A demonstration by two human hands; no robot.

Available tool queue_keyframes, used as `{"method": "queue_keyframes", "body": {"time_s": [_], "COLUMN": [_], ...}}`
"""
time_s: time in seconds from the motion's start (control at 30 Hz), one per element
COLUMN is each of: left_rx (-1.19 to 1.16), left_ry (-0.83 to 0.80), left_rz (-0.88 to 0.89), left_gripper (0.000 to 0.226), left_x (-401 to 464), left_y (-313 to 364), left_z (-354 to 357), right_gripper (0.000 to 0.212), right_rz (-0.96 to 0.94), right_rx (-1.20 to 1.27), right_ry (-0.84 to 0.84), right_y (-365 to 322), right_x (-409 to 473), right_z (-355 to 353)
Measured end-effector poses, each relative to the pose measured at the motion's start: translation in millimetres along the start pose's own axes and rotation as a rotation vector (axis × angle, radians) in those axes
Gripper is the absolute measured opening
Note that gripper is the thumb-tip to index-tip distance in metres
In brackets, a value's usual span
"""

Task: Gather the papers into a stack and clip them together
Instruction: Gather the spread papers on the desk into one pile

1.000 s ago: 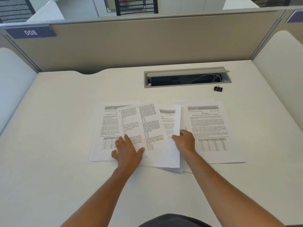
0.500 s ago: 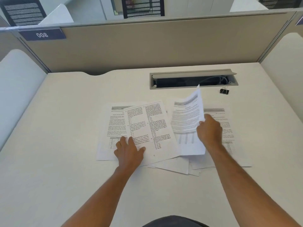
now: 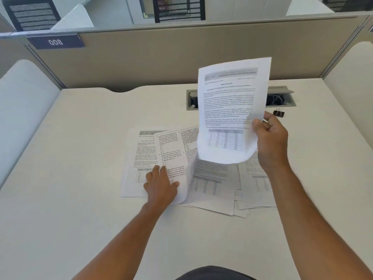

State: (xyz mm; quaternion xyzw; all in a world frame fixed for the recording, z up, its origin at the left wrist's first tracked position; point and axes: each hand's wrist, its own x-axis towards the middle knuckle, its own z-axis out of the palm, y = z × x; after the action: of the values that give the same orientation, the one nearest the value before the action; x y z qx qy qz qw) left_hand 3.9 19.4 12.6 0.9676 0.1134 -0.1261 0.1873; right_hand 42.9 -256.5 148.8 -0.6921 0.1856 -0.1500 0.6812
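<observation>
At far left, on the grey partition, a dark plate with the number 008. Below it, the white desk, bare on this side.

Left of centre on the desk, a printed sheet lying flat, with a table near its lower part. On top of it, a second sheet, turned a little, with its right edge curling up off the desk. Left hand pressed flat on the lower part of these two sheets, fingers spread and straight, palm down, thumb pointing to the right; nothing gripped, only held down.

In the centre, more loose sheets lying overlapped and fanned out, corners sticking out toward the near edge of the desk.

Above them, one sheet raised in the air, nearly upright, printed side facing the camera, bottom part bending. Right hand closed on its right edge, thumb in front, other fingers behind the paper.

Behind the raised sheet, a grey cable slot in the desk, partly hidden. Just to its right and nearer, a black binder clip resting on the desk, well apart from the papers on the desk, near the right hand's fingertips in the view.
</observation>
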Motion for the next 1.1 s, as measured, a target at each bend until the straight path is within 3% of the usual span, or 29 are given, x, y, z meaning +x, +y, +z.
{"method": "queue_keyframes", "body": {"time_s": [0.27, 0.4, 0.5, 0.63, 0.8, 1.1], "left_rx": [0.003, -0.081, -0.34, -0.509, -0.595, -0.663], "left_ry": [-0.042, -0.023, 0.063, 0.064, 0.03, -0.033], "left_rz": [0.025, 0.039, 0.009, -0.107, -0.146, -0.147], "left_gripper": [0.075, 0.062, 0.046, 0.054, 0.043, 0.055], "left_x": [-1, 2, 4, 2, 8, 8], "left_y": [-4, -7, -13, -8, -9, -8], "left_z": [-4, -5, -9, -24, -24, -25], "right_gripper": [0.026, 0.037, 0.035, 0.014, 0.022, 0.045], "right_rz": [0.082, 0.206, 0.219, 0.205, 0.122, 0.321], "right_rx": [0.062, -0.181, -0.444, -0.687, -0.997, -0.983], "right_ry": [0.055, -0.058, -0.184, -0.194, -0.159, -0.157], "right_y": [21, 53, 85, 116, 129, 122], "right_x": [13, 12, 2, -8, -28, -34], "right_z": [7, 29, 43, 55, 81, 106]}}
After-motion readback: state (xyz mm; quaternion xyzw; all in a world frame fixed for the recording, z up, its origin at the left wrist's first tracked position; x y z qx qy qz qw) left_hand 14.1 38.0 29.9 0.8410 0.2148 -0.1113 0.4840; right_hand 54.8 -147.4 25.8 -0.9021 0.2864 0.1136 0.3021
